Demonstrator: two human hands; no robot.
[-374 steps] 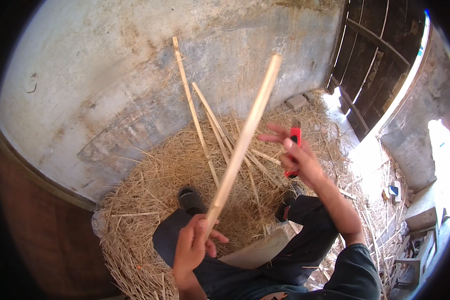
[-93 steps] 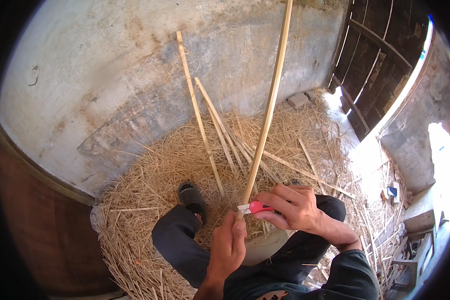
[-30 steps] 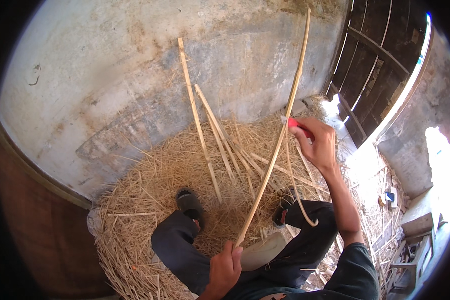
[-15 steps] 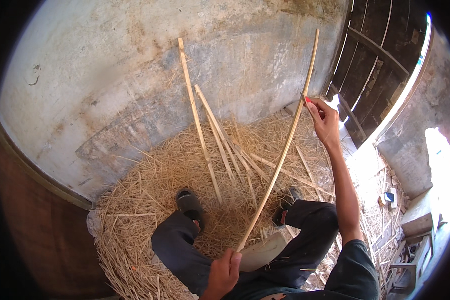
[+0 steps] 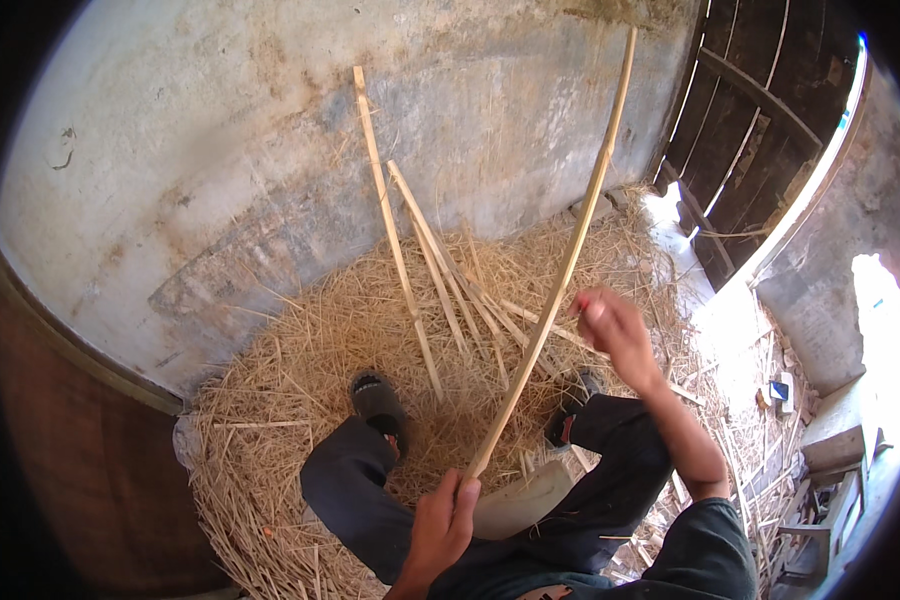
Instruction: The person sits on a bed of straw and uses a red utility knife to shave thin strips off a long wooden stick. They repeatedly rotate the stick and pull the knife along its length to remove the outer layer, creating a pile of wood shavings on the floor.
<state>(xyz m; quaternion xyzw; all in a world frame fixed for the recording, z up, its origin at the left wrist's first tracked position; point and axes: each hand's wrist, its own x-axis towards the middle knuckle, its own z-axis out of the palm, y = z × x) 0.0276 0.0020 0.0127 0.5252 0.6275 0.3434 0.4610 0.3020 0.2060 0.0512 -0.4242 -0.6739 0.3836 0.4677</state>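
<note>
A long bamboo strip (image 5: 560, 290) rises from my lap toward the upper right, its far end in front of the wall. Near my lap, my left hand (image 5: 445, 522) is closed around the strip's lower end, thumb on top. My right hand (image 5: 618, 335), smeared by motion, is just right of the strip's middle, above my right knee. Between its closed fingers shows a small red tool (image 5: 582, 301); the fingers hide most of it. A pale curved piece (image 5: 522, 505) lies between my thighs, under the strip.
Several more bamboo strips (image 5: 395, 235) lean against the stained wall (image 5: 230, 140). Straw-like shavings (image 5: 270, 440) cover the floor around my sandals (image 5: 378, 405). A dark plank door (image 5: 760, 110) stands at the far right, a wooden stool-like frame (image 5: 820, 520) at the near right.
My right hand has come down and nearer along the strip, from its upper part to beside its middle. The strip's far end is slightly higher; my left hand keeps its grip.
</note>
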